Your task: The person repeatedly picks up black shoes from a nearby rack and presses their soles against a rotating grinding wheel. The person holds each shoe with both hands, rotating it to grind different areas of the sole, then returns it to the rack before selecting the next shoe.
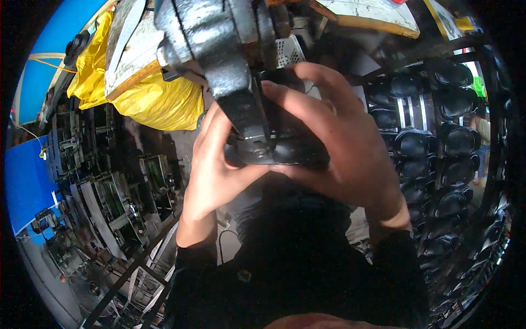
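Observation:
A black shoe-like piece (285, 152) with a smooth, rounded rim is held between my two hands in front of my body. My left hand (211, 170) grips its left side, thumb along the near edge. On the far and right side, my right hand (356, 142) curls its fingers over the piece, with the thumb at the near edge. The thumbs almost meet under the rim. A heavy black metal machine head (213, 49) comes down from above, and its narrow lower arm (246, 118) reaches the piece. That arm hides the middle of the piece and some left fingers.
On the right stands a rack with rows of glossy black shoes (413, 143). A yellow plastic sack (153, 107) hangs beside a worn white tabletop (131, 60) at left. A white plastic basket (289, 52) lies beyond the machine. Metal frames (104, 203) fill the lower left.

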`<state>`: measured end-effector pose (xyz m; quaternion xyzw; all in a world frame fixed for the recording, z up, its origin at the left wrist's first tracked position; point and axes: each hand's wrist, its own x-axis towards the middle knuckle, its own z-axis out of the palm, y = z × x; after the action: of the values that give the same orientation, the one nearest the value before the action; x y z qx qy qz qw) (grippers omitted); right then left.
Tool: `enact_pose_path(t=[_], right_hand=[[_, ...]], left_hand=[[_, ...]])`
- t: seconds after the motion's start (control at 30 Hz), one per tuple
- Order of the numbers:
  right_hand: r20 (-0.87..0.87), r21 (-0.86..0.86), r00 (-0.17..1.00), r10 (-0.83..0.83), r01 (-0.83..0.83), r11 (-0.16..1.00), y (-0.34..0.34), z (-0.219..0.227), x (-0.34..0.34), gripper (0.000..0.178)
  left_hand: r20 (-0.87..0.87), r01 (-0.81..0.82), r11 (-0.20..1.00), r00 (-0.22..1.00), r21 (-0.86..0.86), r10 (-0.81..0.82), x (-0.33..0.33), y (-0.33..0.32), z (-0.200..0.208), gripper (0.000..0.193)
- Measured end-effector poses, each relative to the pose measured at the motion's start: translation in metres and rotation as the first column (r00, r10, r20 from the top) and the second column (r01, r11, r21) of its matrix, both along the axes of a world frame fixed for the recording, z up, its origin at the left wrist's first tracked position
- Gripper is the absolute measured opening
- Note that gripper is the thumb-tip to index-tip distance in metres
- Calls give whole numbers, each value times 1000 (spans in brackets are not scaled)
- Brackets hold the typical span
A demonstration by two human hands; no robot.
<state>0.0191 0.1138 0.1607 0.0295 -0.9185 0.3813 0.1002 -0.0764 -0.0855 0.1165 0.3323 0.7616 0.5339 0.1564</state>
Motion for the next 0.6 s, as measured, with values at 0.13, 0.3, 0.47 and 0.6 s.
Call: enact_pose_path(t=[0.13, 0.3, 0.47, 0.6], right_hand=[[-40, -104, 999, -27, 23, 994, 3, -3, 2, 87], [9, -634, 981, -191, 154, 758, 1, -101, 29, 104], [284, -762, 949, -140, 312, 567, -1, -182, 50, 95], [279, -858, 948, -150, 317, 404, 24, -184, 66, 86]], left_hand=[[262, -38, 972, 965, 231, -24, 5, 1, -13, 71], [377, -112, 921, 925, 373, -40, 12, 9, -22, 72], [548, -204, 856, 830, 474, -106, 25, 7, -50, 75], [623, -272, 808, 769, 523, -144, 29, 14, -49, 72]])
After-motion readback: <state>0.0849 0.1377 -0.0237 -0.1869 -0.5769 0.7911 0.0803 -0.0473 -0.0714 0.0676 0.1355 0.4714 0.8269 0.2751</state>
